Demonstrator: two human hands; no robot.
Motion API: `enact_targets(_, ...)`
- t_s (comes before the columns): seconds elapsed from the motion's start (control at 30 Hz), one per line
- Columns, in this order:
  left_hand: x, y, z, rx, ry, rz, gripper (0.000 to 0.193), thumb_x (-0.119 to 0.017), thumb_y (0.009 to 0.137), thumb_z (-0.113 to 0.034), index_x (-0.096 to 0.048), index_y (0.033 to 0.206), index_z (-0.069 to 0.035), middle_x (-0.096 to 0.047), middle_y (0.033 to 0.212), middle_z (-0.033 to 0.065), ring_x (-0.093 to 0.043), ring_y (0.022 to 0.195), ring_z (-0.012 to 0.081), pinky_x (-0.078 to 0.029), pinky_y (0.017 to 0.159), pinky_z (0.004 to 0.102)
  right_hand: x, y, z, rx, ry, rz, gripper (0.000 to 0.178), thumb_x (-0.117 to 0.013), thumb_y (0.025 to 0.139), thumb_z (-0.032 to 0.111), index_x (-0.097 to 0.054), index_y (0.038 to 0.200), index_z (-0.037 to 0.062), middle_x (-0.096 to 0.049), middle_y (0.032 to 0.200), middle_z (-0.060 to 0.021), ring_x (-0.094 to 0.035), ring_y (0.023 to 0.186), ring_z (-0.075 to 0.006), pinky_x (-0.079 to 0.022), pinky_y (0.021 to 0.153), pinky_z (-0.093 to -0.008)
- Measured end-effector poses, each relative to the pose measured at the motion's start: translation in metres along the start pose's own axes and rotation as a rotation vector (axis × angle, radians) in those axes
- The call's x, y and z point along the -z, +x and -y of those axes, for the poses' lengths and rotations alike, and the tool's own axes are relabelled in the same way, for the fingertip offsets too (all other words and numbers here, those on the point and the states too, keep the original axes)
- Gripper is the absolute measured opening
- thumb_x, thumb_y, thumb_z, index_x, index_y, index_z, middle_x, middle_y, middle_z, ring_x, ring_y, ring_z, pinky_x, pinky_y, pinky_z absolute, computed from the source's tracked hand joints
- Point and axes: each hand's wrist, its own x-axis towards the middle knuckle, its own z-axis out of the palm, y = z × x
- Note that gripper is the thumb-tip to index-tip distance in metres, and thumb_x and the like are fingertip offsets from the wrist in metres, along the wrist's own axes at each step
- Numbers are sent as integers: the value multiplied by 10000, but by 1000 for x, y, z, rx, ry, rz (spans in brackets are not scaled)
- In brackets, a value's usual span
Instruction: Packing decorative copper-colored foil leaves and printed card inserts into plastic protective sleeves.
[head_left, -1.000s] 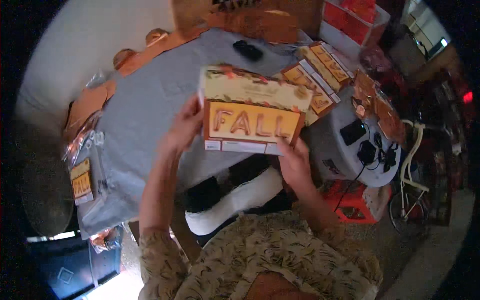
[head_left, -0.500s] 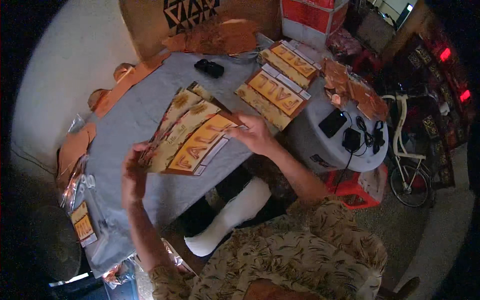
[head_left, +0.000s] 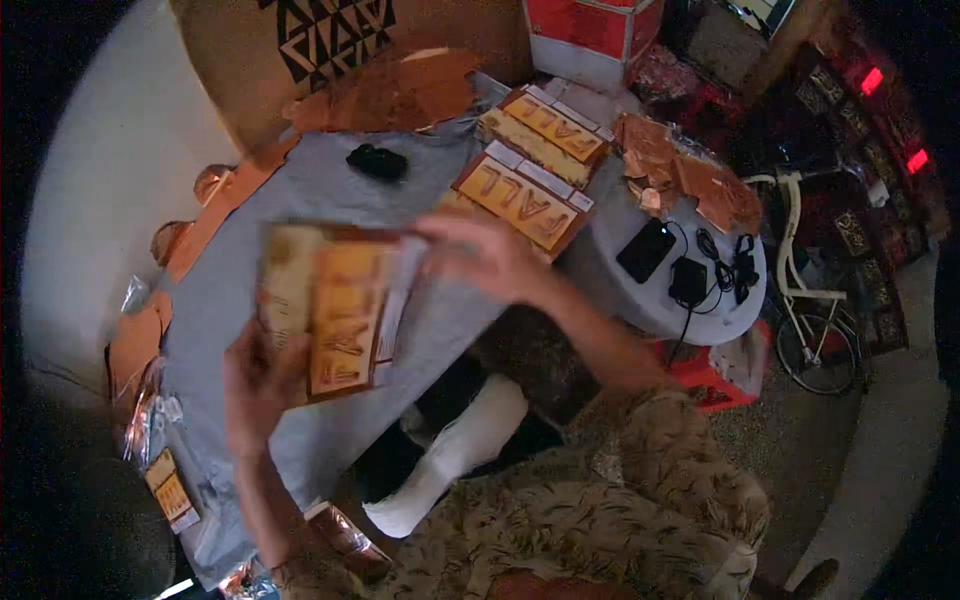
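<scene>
My left hand (head_left: 262,375) is closed on the lower left side of a small stack of flat printed packets (head_left: 348,315). The front packet is orange, with a brown border and a pale strip along one edge. A cream packet with a floral print shows behind it at the left. The stack is tilted above the grey-covered table, blurred by motion. At its upper right corner is my right hand (head_left: 490,258), its fingers stretched out and apart from the thumb. The blur hides whether its fingertips touch the packets.
More matching packets (head_left: 525,195) lie at the table's right, and one small packet (head_left: 172,490) at its left edge. A black object (head_left: 377,161) sits on the grey cloth (head_left: 215,290). A phone (head_left: 646,250) and cables rest on a white round surface beside copper-coloured foil (head_left: 690,180).
The fanned packets have come together into a more even stack, turned more upright and moved left. My right hand has shifted slightly left, its fingers loosened from the packets. The view has shifted slightly.
</scene>
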Motion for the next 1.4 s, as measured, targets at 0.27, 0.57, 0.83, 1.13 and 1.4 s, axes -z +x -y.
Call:
enact_targets(0.27, -62, 22, 50, 282, -290, -84, 384, -607, 975, -346, -625, 1031, 33, -606, 804, 23, -538, 707, 130, -444, 593, 333, 316, 19, -177, -284, -1045, -261, 353, -680, 845, 306, -694, 1096, 58, -661, 1082, -190, -642, 1021, -318, -514, 894, -415)
enact_targets(0.57, -119, 104, -52, -367, 778, 123, 213, -597, 893, -163, -674, 1085, -108, -662, 919, 179, -655, 817, 375, -531, 707, 452, 283, 62, -178, -524, -932, -7, 495, -699, 775, 478, -728, 987, 32, -690, 1014, -234, -670, 973, -367, -517, 884, -455)
enact_targets(0.83, -300, 266, -78, -918, 573, 165, 173, -654, 814, -121, -688, 974, -68, -700, 922, 165, -683, 884, 348, -565, 737, 451, 303, 69, -218, -446, -1222, 222, 473, -626, 849, 447, -696, 925, -14, -679, 879, -218, -650, 842, -386, -511, 818, -445)
enact_targets(1.13, -295, 273, -103, -748, 875, 373, 119, -637, 788, -81, -688, 892, -52, -691, 835, 168, -686, 836, 338, -549, 749, 448, 269, 75, -175, -616, -1286, 179, 427, -607, 877, 395, -668, 1003, -9, -642, 1056, -266, -622, 989, -457, -506, 862, -534)
enact_targets(1.4, -290, 272, -75, -778, 738, 201, 100, -638, 775, -120, -719, 789, -62, -701, 795, 146, -701, 771, 319, -570, 693, 429, 232, 87, -136, -514, -1264, 113, 365, -616, 866, 338, -645, 1014, 5, -652, 975, -246, -636, 924, -440, -500, 850, -547)
